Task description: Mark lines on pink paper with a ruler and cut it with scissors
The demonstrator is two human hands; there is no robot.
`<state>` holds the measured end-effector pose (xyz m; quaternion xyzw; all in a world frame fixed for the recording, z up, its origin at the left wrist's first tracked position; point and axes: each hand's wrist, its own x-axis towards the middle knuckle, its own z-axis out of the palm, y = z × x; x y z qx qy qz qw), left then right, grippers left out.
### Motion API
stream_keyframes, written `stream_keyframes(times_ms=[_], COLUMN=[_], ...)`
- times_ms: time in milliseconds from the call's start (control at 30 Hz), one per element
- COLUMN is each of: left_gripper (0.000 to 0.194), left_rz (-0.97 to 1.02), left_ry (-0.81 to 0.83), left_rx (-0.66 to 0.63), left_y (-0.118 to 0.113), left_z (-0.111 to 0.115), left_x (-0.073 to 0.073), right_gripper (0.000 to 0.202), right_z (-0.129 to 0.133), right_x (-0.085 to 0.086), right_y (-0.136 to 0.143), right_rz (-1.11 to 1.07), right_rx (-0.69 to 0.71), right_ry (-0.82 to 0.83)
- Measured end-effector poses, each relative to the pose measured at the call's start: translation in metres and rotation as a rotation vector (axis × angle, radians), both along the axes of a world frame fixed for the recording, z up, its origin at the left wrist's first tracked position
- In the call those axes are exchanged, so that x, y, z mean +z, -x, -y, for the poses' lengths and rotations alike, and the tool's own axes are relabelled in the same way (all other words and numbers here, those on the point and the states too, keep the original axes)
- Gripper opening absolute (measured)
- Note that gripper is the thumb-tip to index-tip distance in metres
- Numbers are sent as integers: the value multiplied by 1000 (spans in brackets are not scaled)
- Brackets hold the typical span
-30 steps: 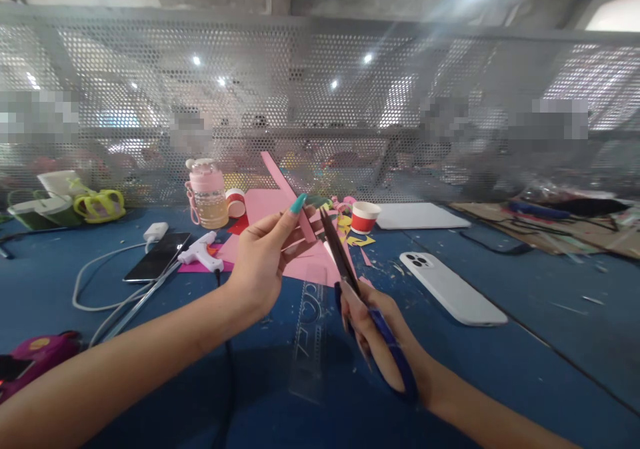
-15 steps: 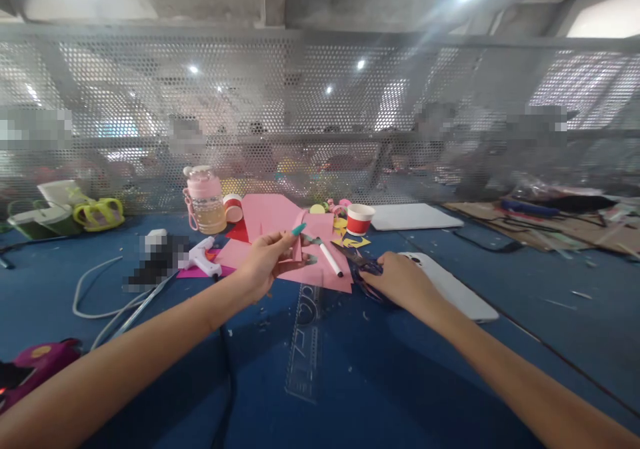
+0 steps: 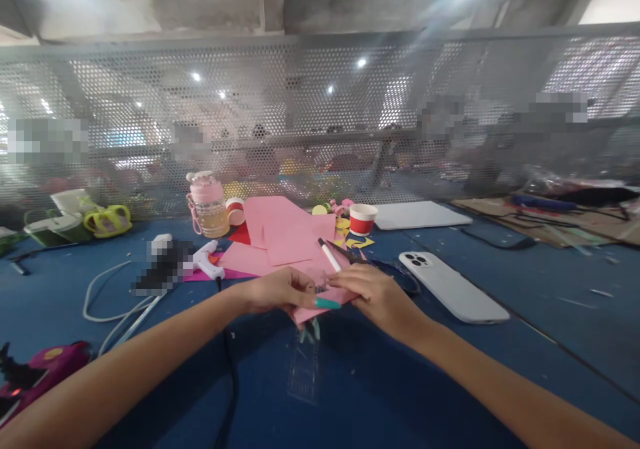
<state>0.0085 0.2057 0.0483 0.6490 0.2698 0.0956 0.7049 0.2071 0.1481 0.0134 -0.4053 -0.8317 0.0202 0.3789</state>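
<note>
A piece of pink paper is pinched by my left hand, its teal-nailed thumb on top. My right hand grips the right end of that piece, fingers reaching over it; the fingertips partly hide it. Just beyond them a white marker with a black cap lies on larger pink sheets. Scissors rest behind my right hand, blades toward the marker and dark handles on the blue table. A clear stencil ruler lies below my hands, its upper end covered.
A white phone lies at right, near a red-and-white paper cup and yellow scraps. At left are a white glue gun, a pink bottle and cables. A perforated metal screen stands behind.
My right hand has let go of the scissors and moved left onto the pink paper. My left hand has come lower and nearer with the piece. The marker has turned, cap now away from me.
</note>
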Motion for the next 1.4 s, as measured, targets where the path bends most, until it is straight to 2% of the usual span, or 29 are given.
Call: stream_keyframes(times_ms=[67,167,300,433,533,600,733,867,967,1067,1200,1400], left_gripper=[38,38,37,31,23,18,25,22,25,28,32,33], left_rz=[69,183,306,432,448,434,455,483,469,462,487,577], left_ry=[70,118,142,142,176,251,356,416,453,487,560,624], left_rx=[27,132,243,347,345,303,235,351,434,435,414,407], left_y=[1,2,2,1,3,4,6,7,7,7,7,5], left_z=[-4,-13,-20,-18,-15,-15,-16,-19,-21,-22,-21,-20], left_x=[-6,-18,-30,-29,-24,-22,-23,-25,-26,-26,-21,-17], right_gripper=[27,21,43,52,51,49,44,49,50,40,16,10], right_z=[0,0,-1,-5,-8,-11,-21,-39,-48,-48,-44,-49], right_x=[0,2,2,-3,-8,-11,-12,-8,-6,-6,-12,-22], right_y=[0,3,13,23,27,27,27,28,30,31,27,23], right_rz=[-117,-331,-697,-1103,-1287,-1322,-1369,-1424,-1438,-1472,-1530,-1506], right_rx=[27,24,-46,-68,-28,-8,45,162,216,250,262,337], right_ry=[99,252,424,503,542,592,682,859,917,947,1000,989])
